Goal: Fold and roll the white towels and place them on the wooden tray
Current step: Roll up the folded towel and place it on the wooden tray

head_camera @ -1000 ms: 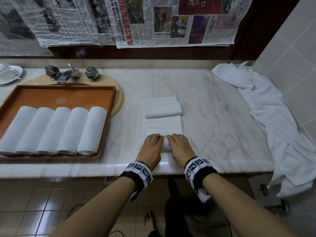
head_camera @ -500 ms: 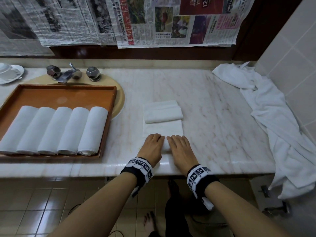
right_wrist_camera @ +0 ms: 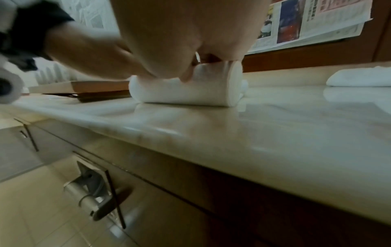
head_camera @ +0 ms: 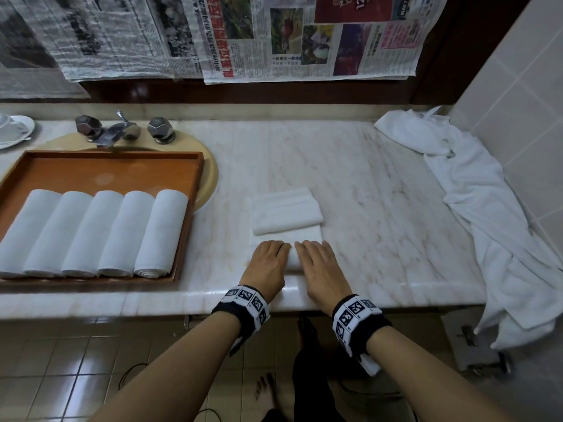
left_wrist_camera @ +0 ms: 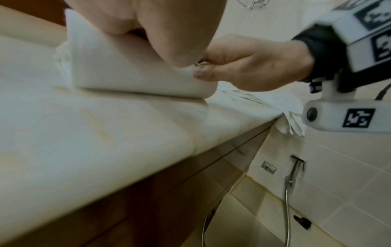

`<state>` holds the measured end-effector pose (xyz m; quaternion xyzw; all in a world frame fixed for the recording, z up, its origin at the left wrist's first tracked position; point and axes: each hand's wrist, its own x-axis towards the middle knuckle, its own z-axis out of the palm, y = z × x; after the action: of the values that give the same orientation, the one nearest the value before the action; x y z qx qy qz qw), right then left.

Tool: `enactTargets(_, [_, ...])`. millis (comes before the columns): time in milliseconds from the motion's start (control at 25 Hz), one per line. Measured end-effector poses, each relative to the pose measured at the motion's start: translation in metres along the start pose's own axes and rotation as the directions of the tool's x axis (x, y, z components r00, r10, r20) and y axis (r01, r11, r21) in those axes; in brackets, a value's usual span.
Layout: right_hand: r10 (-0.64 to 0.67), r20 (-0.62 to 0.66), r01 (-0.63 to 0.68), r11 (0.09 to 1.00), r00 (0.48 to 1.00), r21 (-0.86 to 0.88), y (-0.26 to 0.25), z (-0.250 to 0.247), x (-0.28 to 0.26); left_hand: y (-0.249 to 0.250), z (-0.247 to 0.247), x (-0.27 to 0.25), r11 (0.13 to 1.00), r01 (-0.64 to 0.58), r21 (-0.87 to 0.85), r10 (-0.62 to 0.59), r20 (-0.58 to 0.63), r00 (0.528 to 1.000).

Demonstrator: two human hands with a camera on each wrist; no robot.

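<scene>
**Both hands on a half-rolled towel at the desk's near edge**

In the head view the left hand (head_camera: 268,263) and right hand (head_camera: 318,266) lie side by side, palms down, on the rolled part of a white towel (head_camera: 293,255) near the front edge of the marble desk (head_camera: 380,208). The towel's flat remainder runs toward 12 o'clock, with a folded towel (head_camera: 285,213) lying across its far end.

The right wrist view shows what the head view hides: the roll (right_wrist_camera: 184,93) is a firm cylinder, its spiral end facing the camera, fingers curled over its top. The left wrist view shows the right thumb (left_wrist_camera: 203,73) pressed against the roll's side (left_wrist_camera: 131,73). Each grip is curved over the roll.

At 9 o'clock, the wooden tray (head_camera: 189,226) holds five rolled towels (head_camera: 115,233) in a row. A loose white cloth (head_camera: 475,208) trails off the desk at 3 o'clock.
</scene>
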<state>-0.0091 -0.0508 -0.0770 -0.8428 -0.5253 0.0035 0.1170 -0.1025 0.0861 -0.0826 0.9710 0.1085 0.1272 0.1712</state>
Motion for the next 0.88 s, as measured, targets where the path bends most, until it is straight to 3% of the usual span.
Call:
enactTargets(120, [-0.001, 0.003, 0.001, 0.998, 1.0, 0.063, 0.007, -0.003, 0.019, 0.005, -0.003, 0.0, 0.999, 0.032, 0.019, -0.031, -0.038, 0.999])
enactTargets(240, [0.044, 0.125, -0.059, 0.991, 0.991, 0.118, 0.008, -0.009, 0.034, 0.006, 0.002, -0.016, 1.0, -0.001, 0.018, 0.003, -0.091, 0.996])
enactTargets(360, [0.052, -0.023, -0.051, 0.998, 0.998, 0.036, 0.004, -0.004, 0.016, -0.001, 0.002, -0.008, 1.0, -0.018, -0.002, 0.018, -0.077, 0.997])
enactTargets(480, [0.036, -0.023, -0.038, 0.998, 0.999, -0.053, 0.002, 0.001, 0.001, -0.003, -0.007, 0.013, 0.999, -0.028, -0.016, 0.027, -0.044, 0.999])
enactTargets(600, [0.036, 0.061, -0.041, 0.996, 0.997, 0.076, 0.01, -0.018, 0.023, -0.001, -0.007, 0.011, 0.997, -0.074, -0.028, 0.072, -0.042, 0.996])
enactTargets(680, [0.129, 0.115, -0.149, 0.97, 0.985, 0.191, 0.02, -0.036, 0.045, -0.003, -0.003, 0.005, 0.994, -0.107, -0.027, 0.105, -0.064, 0.992])
enactTargets(760, [0.325, 0.138, -0.351, 0.903, 0.935, 0.249, 0.035, -0.045, 0.072, -0.007, -0.001, 0.007, 0.994, -0.106, -0.009, 0.105, -0.066, 0.992])
enactTargets(880, [0.494, 0.373, -0.594, 0.771, 0.785, 0.229, 0.052, -0.048, 0.117, -0.011, -0.001, 0.011, 0.995, -0.102, -0.008, 0.101, -0.043, 0.994])
